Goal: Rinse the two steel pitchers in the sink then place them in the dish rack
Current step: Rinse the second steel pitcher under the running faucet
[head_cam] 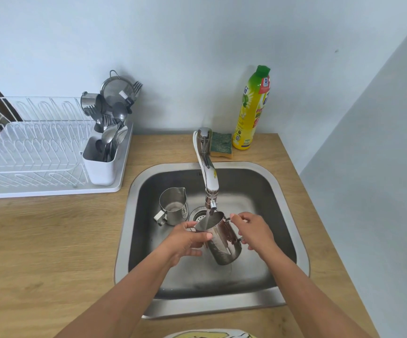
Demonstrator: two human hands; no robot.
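A steel pitcher (222, 245) is held inside the sink (283, 191), tilted with its mouth turned up and back toward the tap (208, 174). A thin stream of water (208, 219) is seen falling from the spout into its open mouth. The pitcher's body is grasped by the left hand (187, 236), whose fingers are curled round the near side just below the rim, with the thumb laid across the front. The handle side is gripped by the right hand (253, 230), the thumb being set near the top of the handle and the fingers wrapped round behind it.

The second pitcher (173, 207) is stood upright on the sink floor, left of the drain (198, 214) and apart from the held one, with its handle turned toward the near left and its spout toward the back.

The sink is set into the wooden surface (51, 240) close to its right edge. The white dish rack (31, 147) is placed on the back left part of the surface, on a white tray, and no pitcher is held in it. At the rack's right end a white cutlery holder (100, 167) is filled with spoons and forks, and a mesh strainer (117, 90) is propped above it. Near the back right corner of the surface, a yellow bottle of dish soap (251, 111) is stood against the wall, and a green-topped sponge (220, 145) is laid just beside it, behind the tap.
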